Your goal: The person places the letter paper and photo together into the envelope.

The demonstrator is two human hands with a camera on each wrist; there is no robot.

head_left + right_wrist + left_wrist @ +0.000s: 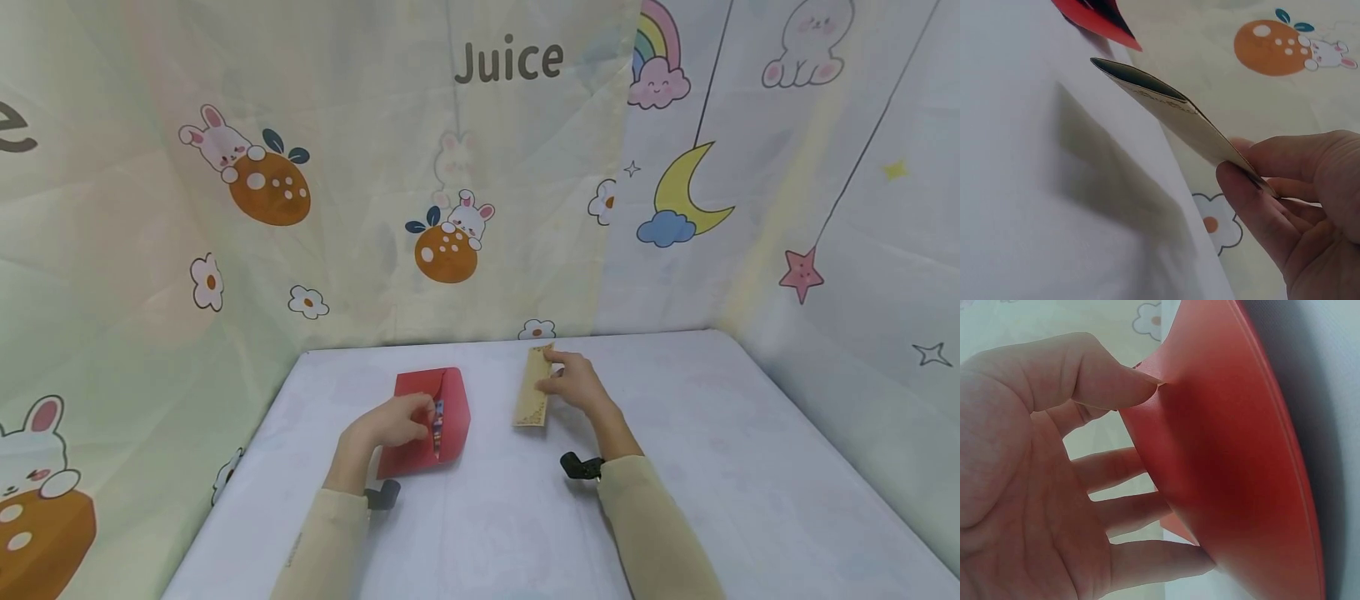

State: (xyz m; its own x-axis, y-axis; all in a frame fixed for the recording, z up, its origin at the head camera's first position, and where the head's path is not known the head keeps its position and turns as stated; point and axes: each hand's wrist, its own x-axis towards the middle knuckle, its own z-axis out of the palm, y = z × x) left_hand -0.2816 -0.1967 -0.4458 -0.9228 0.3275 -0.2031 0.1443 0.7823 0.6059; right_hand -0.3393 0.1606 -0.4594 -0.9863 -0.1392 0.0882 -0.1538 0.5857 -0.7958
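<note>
A red paper envelope (456, 421) lies on the left half of the table, its mouth spread and its flap to the right. My left hand (392, 422) pinches the mouth's edge between thumb and fingers; the bowed red paper (1229, 444) fills much of the left wrist view. Something with a multicoloured print (438, 429) shows inside the mouth. To the right, my right hand (579, 385) grips a narrow pale-gold paper sleeve (531, 390) by its right edge. In the right wrist view the sleeve's near end gapes, dark inside, and it hangs above the table with a shadow below.
The white-covered table (495, 525) ends at the back against a printed curtain (360, 167). Each wrist carries a small black camera, such as the right one (581, 467).
</note>
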